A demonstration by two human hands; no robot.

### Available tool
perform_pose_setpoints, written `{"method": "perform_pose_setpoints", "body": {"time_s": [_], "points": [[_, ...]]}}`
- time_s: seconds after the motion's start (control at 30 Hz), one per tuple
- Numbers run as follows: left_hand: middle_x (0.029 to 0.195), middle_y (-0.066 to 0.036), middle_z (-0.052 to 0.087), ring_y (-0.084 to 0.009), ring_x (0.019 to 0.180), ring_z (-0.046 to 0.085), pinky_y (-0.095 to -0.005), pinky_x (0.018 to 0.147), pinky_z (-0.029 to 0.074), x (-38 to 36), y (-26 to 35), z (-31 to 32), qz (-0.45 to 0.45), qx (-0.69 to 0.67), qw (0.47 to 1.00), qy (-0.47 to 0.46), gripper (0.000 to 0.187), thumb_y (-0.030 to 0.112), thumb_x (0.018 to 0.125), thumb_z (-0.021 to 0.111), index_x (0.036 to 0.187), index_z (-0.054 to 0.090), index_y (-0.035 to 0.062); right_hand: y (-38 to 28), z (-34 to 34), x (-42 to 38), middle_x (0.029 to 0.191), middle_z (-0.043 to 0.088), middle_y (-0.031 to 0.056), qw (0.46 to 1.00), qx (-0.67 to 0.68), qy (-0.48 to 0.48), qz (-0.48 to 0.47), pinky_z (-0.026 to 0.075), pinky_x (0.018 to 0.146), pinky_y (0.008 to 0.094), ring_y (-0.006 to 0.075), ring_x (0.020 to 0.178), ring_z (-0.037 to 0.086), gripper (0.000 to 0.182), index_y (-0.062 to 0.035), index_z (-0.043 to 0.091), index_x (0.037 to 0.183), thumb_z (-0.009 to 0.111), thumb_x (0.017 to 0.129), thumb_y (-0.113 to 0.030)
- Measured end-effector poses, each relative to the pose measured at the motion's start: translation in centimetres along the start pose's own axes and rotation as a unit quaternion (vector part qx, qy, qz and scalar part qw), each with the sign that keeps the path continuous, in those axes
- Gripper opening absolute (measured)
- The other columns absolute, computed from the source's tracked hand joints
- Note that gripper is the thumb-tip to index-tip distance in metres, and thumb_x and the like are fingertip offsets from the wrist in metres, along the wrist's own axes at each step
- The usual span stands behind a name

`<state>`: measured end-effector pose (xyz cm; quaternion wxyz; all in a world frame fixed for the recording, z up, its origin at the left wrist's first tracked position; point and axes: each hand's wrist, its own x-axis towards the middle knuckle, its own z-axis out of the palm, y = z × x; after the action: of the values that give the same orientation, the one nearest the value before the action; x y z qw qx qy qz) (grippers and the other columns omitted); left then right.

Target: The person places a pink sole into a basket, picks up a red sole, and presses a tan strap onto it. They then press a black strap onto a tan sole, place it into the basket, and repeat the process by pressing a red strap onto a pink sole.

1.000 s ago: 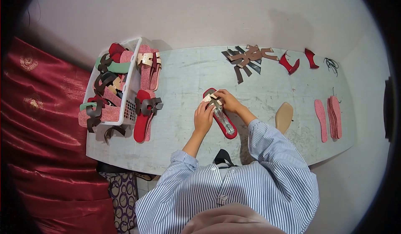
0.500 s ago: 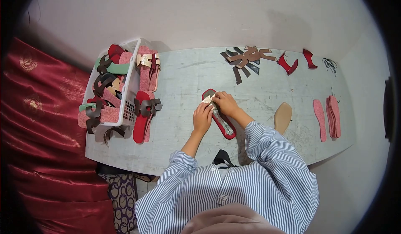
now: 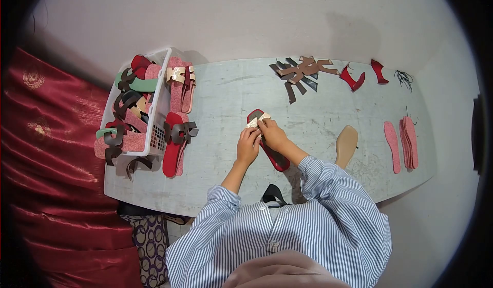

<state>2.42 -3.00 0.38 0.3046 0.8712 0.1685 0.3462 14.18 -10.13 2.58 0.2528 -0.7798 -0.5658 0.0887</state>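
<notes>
A red-edged sandal sole [image 3: 280, 160] with a dark inner face lies slanted on the table in front of me. Across its upper half sits a cream textured strap [image 3: 264, 117]. My left hand [image 3: 248, 146] is closed on the left side of that strap, fingertips pressed together at it. From the right, my right hand [image 3: 273, 135] bends over the sole with its fingers closed on the strap's other part. The two hands nearly touch, and their fingers hide the middle of the strap and sole.
At left stands a white basket [image 3: 163, 90] full of sandal parts, with finished-looking sandals [image 3: 174, 139] beside it. Brown and black strap pieces [image 3: 303, 72] and red pieces [image 3: 353, 78] lie at the back. A beige sole [image 3: 346, 145] and pink soles [image 3: 408, 141] are to the right.
My right hand has shifted slightly down and inward, closer to the left hand. The shiny pale strip seen along the sole's lower half no longer shows; that part looks dark.
</notes>
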Motion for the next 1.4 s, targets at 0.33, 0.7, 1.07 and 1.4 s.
{"method": "perform_pose_setpoints", "body": {"time_s": [0.33,0.7,1.07,1.4], "points": [[0.121,-0.017,0.044,-0.0361,0.113,0.039,-0.0409,0.094,0.033,-0.5,-0.9,0.4,-0.005,0.059,0.998,-0.004,0.016,0.009,0.077,0.055,0.093,0.059,0.0049,-0.2,0.4,0.4,0.104,0.046,0.0155,0.995,-0.093,-0.025,-0.023,0.049,0.07,0.0381,0.0321,0.096,0.048,0.047,-0.0069,0.046,0.114,0.059,0.07,-0.01],[0.122,-0.02,0.042,-0.038,0.114,0.037,-0.043,0.095,0.031,-0.2,-0.5,0.4,-0.018,0.048,0.999,0.014,0.02,0.011,0.076,0.056,0.096,0.06,0.0078,0.1,-0.2,0.7,0.106,0.047,0.0147,0.998,-0.059,-0.025,0.001,0.048,0.074,0.0377,0.0313,0.099,0.047,0.049,-0.0028,0.046,0.112,0.062,0.067,-0.007],[0.121,-0.018,0.045,-0.0356,0.113,0.04,-0.0412,0.094,0.032,-0.3,-0.5,0.3,-0.015,0.041,0.999,0.008,0.019,0.011,0.077,0.055,0.095,0.061,0.0061,1.5,-0.3,0.9,0.115,0.047,0.02,0.997,0.076,-0.023,0.004,0.04,0.088,0.039,0.0357,0.108,0.043,0.049,0.0009,0.046,0.113,0.057,0.065,0.0],[0.122,-0.017,0.045,-0.0349,0.115,0.04,-0.0401,0.094,0.033,-0.4,-0.5,0.4,-0.027,0.058,0.998,0.01,0.02,0.012,0.078,0.056,0.097,0.06,0.008,-0.1,-0.2,0.4,0.117,0.044,0.0178,0.999,-0.02,-0.025,0.004,0.043,0.085,0.0407,0.0349,0.109,0.042,0.049,-0.0062,0.046,0.114,0.059,0.067,-0.004]]}}
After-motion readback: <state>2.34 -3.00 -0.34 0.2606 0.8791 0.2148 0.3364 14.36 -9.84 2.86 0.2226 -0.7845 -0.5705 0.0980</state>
